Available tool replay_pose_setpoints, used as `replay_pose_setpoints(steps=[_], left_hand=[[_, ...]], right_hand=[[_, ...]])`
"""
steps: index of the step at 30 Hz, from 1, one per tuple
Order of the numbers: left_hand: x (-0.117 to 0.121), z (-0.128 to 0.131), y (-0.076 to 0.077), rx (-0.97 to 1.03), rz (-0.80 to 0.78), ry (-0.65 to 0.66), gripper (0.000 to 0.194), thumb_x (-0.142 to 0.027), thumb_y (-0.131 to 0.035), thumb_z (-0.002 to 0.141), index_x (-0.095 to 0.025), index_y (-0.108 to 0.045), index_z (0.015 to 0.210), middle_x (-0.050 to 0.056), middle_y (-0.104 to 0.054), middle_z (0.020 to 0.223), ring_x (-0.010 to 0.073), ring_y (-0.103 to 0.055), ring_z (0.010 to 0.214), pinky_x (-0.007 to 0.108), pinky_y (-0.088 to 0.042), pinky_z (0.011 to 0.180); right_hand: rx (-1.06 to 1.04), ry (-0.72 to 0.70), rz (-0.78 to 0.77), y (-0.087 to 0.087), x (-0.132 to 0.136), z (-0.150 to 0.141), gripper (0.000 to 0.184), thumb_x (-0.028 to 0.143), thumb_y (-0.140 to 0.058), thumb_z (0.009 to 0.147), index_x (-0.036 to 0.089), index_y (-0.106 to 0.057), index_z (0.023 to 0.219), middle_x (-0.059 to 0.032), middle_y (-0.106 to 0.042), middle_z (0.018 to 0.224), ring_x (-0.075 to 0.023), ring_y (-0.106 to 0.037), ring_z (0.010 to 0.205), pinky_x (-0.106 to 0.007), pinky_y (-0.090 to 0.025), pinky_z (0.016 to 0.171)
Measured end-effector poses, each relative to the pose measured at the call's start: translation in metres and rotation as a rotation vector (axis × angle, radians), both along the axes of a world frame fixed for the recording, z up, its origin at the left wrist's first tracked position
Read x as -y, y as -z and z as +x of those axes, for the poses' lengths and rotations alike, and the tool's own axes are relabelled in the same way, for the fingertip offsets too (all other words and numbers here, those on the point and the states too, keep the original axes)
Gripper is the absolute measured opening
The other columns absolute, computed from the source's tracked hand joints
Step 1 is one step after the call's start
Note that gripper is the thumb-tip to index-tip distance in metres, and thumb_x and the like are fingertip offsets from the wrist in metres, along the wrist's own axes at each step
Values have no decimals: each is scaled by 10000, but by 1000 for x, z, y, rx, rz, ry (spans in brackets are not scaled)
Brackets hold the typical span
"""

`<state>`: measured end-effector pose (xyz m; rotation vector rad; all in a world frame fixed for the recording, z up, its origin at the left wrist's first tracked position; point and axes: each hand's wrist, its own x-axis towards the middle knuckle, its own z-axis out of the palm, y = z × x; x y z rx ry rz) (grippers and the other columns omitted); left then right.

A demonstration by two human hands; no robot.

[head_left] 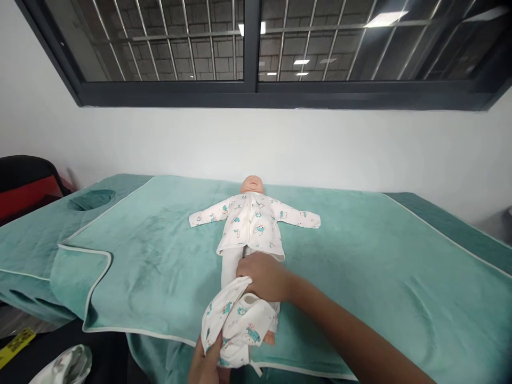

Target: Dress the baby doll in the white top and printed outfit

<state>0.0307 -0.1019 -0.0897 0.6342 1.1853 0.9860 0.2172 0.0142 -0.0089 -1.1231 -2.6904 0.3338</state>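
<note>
And here at the near edge of the bed (24,241), both hands are on 1 printed garment (250,325), bunched white cloth with green and teal figures! The right hand (264,274) comes in from the side, its fingers curled closed on the top edge of the cloth, right over the legs of the doll (253,184). Down below, the left hand (208,356) has the lower end of it, thumb and fingers shut on a fold; how tightly, nobody can tell from here. The garment sits over the doll's lower legs, and just beside it 1 bare foot (269,337) peeks out. The doll lies on its back on the green blanket (152,266), head toward the wall (168,138), 2 sleeves spread wide in a white jacket (250,221) with a similar print. On the bed to the left, clear of the blanket, there's a round hollow (92,200), and the blanket's pale border folds into a step near it. Up top, a dark-framed window (252,96) shows metal bars (308,48) before a block wall. Bottom left, 1 clear bag (66,368) with something white, near a yellow label (16,348)!
</note>
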Motion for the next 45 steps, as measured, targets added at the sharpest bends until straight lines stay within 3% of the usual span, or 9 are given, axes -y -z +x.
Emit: replay_pose_setpoints(steps=[5,10,14,17,30,35,39,42,45], left_hand=[[-16,8,-16,79,-5,-132,580,-447,-717,699,-273,-630,1246,68,-734,1077,289,-677,1041,362,-555,832],[-40,8,-34,-113,181,-192,465,-246,-648,713,-279,-619,1175,3,-689,1163,231,-620,1092,287,-506,876],[-66,-2,-44,-239,312,-159,267,-244,-665,664,-225,-659,930,5,-710,949,207,-621,841,270,-497,736],[-91,-10,-51,-314,387,-127,157,-240,-671,614,-205,-642,764,-7,-666,747,191,-563,717,260,-462,654],[-184,4,-60,-603,615,61,146,-316,-556,692,-182,-524,643,-33,-518,615,143,-454,643,236,-351,578],[-186,0,-53,-651,664,112,157,-341,-570,704,-191,-582,749,-26,-585,689,164,-504,689,260,-395,634],[-170,-15,-59,-505,672,123,335,-432,-432,853,-180,-632,950,39,-675,910,210,-591,863,306,-458,765],[-166,-19,-69,-435,582,132,415,-503,-429,884,-176,-640,1024,68,-683,1005,227,-604,928,325,-466,807],[-172,-12,-77,-446,565,188,310,-428,-581,818,-179,-641,994,67,-676,1031,237,-609,966,339,-466,849]], right_hand=[[-123,87,1,7,3,3,297,438,-526,906,192,-561,743,-35,-641,764,-173,-551,710,-288,-330,644],[-279,120,-118,3,5,5,287,406,-564,884,200,-515,690,0,-609,714,-143,-510,664,-271,-329,627],[-306,187,-321,-9,4,7,373,534,-742,697,204,-570,711,15,-632,740,-154,-529,675,-258,-333,591],[-340,223,-410,-13,4,8,391,541,-752,678,222,-646,879,3,-682,872,-189,-577,767,-268,-371,635],[-558,542,-267,-9,1,-5,113,254,-565,803,220,-590,907,-21,-677,930,-215,-612,863,-326,-445,749],[-642,715,-177,-1,-1,-8,91,223,-546,806,221,-587,887,-23,-652,929,-214,-593,884,-353,-454,789],[-835,536,-253,-5,7,-2,333,157,-596,768,251,-577,1087,-18,-626,1113,-208,-575,1062,-354,-447,920],[-954,351,-285,-11,9,8,285,231,-568,857,267,-545,1139,-30,-579,1227,-197,-552,1140,-337,-461,938],[-826,495,-40,-16,3,17,172,246,-499,913,240,-545,1078,-55,-586,1160,-201,-565,1051,-343,-478,874]])
